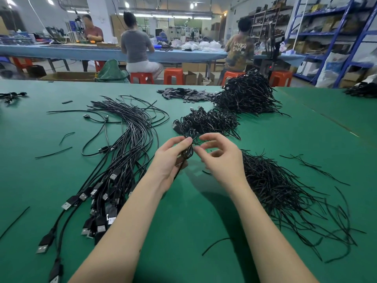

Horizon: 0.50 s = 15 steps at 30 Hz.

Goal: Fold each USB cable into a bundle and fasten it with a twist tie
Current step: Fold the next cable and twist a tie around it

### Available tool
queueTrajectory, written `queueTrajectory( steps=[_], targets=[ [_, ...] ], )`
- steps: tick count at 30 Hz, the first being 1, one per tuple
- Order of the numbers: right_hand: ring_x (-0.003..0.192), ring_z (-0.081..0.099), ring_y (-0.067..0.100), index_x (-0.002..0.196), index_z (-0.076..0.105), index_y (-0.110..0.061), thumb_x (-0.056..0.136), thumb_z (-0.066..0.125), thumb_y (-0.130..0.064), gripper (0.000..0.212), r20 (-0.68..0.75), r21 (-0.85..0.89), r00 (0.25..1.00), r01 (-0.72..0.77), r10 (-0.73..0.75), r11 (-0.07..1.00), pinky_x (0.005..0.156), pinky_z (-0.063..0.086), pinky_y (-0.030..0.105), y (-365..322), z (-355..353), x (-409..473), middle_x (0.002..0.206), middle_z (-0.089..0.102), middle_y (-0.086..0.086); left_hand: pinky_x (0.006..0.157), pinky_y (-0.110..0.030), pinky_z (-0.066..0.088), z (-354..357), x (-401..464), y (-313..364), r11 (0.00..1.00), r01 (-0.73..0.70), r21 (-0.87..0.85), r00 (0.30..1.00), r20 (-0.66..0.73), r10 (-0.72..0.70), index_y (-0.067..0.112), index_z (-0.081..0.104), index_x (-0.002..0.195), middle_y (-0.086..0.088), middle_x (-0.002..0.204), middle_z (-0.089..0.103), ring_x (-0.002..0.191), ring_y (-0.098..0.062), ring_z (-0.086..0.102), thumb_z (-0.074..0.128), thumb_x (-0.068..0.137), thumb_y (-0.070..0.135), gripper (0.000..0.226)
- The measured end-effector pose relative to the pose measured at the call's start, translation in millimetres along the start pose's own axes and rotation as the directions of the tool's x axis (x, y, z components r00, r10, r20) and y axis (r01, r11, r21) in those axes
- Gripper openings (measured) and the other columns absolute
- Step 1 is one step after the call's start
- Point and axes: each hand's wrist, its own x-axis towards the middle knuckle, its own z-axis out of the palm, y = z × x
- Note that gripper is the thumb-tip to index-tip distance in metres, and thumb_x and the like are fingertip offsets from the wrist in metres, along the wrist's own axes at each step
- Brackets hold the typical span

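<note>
— What lies left of the hands?
— Loose USB cables [122, 152] spread on the green table [183, 221].
— And the hands?
— The left hand [169, 160] grips a folded cable bundle [188, 153]; the right hand [221, 158], touching it, pinches beside it. Twist ties [285, 190] lie to its right.

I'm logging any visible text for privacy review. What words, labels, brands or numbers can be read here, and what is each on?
"UNKN OWN": pale letters in two lines on the back of the patterned shirt of the person seated at the far table.
Boxes on the blue shelves: any print is too blurred to read.
USB plugs near the left hand: marks too small to read.
</note>
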Motion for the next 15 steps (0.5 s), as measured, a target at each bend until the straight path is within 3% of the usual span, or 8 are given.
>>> queueTrajectory(
  steps=[1,3,8,15],
  targets=[
    [0.063,0.067,0.004,0.097,0.071,-0.037,0.083,0.081,-0.034,0.017,-0.014,-0.193,0.990,0.137,-0.142,0.972,0.061,0.054,0.023,3.3,-1.3,-0.1,0.086,0.072,-0.019,0.054,-0.021,0.044,-0.6,0.3,0.8,1.000,0.016,-0.015,1.000,0.009,-0.016,0.020,0.069,0.101,0.002,0.078,0.065,0.062,-0.010,0.055,0.077,0.084,0.027,0.020],
    [0.067,0.065,0.002,0.097,0.073,-0.039,0.085,0.078,-0.035,0.014,-0.032,-0.369,0.950,0.279,-0.312,0.887,0.068,0.055,0.028,7.3,-3.8,-3.0,0.088,0.071,-0.023,0.055,-0.021,0.044,-1.0,-0.1,0.6,0.999,0.048,-0.019,0.998,0.032,-0.047,0.021,0.069,0.099,0.000,0.081,0.066,0.063,-0.010,0.057,0.077,0.085,0.028,0.018],
    [0.066,0.063,0.003,0.109,0.074,-0.037,0.088,0.077,-0.031,0.022,-0.076,-0.403,0.897,0.371,-0.435,0.836,0.064,0.056,0.033,8.1,-4.5,-6.7,0.094,0.069,-0.020,0.052,-0.020,0.046,-0.6,-0.5,-0.6,0.996,0.086,-0.025,0.995,0.046,-0.085,0.020,0.070,0.094,0.001,0.080,0.068,0.060,-0.009,0.058,0.076,0.086,0.027,0.012],
    [0.062,0.064,0.007,0.095,0.082,-0.026,0.088,0.079,-0.029,0.008,-0.094,-0.379,0.863,0.431,-0.497,0.819,0.058,0.055,0.033,10.2,-3.7,-5.9,0.092,0.074,-0.015,0.051,-0.019,0.047,-3.1,1.5,-0.3,0.993,0.112,-0.041,0.993,0.047,-0.110,0.022,0.077,0.075,0.000,0.081,0.067,0.060,-0.009,0.058,0.077,0.086,0.027,0.012]
  ],
)
